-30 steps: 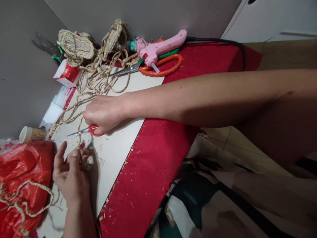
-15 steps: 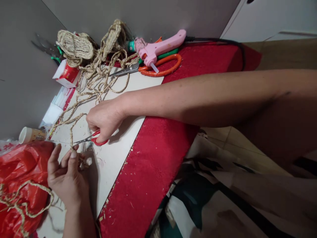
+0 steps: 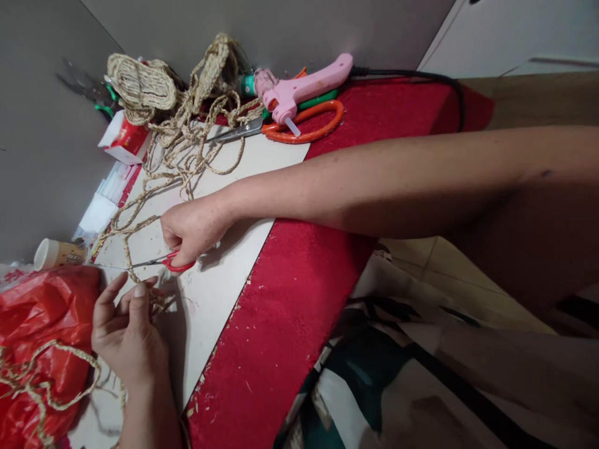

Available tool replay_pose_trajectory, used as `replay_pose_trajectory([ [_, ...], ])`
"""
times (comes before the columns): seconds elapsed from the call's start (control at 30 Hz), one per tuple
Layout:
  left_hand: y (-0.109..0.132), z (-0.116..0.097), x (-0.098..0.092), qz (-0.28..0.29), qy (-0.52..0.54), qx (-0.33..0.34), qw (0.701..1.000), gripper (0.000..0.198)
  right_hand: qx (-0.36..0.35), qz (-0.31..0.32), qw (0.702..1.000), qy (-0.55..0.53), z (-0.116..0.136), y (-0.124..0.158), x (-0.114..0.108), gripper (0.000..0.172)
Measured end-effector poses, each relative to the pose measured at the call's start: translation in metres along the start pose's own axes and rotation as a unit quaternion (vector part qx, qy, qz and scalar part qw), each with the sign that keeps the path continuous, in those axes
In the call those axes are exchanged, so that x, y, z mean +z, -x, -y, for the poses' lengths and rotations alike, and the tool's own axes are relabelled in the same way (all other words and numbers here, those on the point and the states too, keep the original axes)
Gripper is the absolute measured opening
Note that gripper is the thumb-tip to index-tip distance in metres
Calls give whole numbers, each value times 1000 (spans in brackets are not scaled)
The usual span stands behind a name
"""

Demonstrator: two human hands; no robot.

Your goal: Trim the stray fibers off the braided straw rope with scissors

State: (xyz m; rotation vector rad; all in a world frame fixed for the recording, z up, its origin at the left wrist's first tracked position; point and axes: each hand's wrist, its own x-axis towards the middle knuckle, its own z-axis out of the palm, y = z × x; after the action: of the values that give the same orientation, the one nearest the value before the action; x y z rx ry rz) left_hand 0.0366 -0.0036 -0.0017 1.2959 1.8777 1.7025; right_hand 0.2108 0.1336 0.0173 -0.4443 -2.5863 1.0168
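Note:
My right hand (image 3: 194, 231) is wrapped round the red handles of small scissors (image 3: 180, 265). Their thin blades point left and reach a strand of braided straw cord (image 3: 127, 246), just above my left fingertips. Between its thumb and fingers, my left hand (image 3: 133, 330) pinches the lower part of that strand, palm turned up. A small bunched straw piece (image 3: 161, 302) sticks out beside the left fingers, partly hidden. From the strand the cord runs back up to a loose tangle (image 3: 178, 149). Whether the blades have cut through cannot be made out.
Behind lie a wound cord bundle (image 3: 143, 81), a pink glue gun (image 3: 304, 87) and large orange-handled scissors (image 3: 322, 121). Pliers (image 3: 88, 90), a red-white box (image 3: 126, 138) and a paper cup (image 3: 58, 254) line the wall. A red plastic bag (image 3: 51, 318) is at left.
My right hand and the small scissors have shifted slightly left and the handles have drawn closer together. The cord strand has bent a little to the left at the blades.

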Motion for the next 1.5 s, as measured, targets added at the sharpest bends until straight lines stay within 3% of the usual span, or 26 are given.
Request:
replay_pose_trajectory([
  [0.13,1,-3,2,-2,22,-56,998,21,0,-29,999,37,0,0,-2,23],
  [0.27,-2,-2,2,-15,30,-58,998,21,25,-30,997,62,0,3,-8,20],
  [0.43,-7,0,-1,-20,24,-76,997,21,35,-56,995,72,3,5,-13,35],
  [0.6,-6,-1,-1,29,47,-80,995,18,-4,-59,991,121,6,7,-6,24],
  [0.83,-4,0,-1,46,71,-112,990,24,29,-127,985,110,1,4,7,40],
  [1.0,-7,1,-2,25,81,-123,989,24,-6,-113,986,123,1,4,9,33],
  [1.23,-9,-1,0,28,93,-135,986,27,-46,-83,945,313,3,5,4,39],
  [1.5,-9,2,-2,36,105,-129,985,24,-64,-93,945,307,-2,1,10,38],
])
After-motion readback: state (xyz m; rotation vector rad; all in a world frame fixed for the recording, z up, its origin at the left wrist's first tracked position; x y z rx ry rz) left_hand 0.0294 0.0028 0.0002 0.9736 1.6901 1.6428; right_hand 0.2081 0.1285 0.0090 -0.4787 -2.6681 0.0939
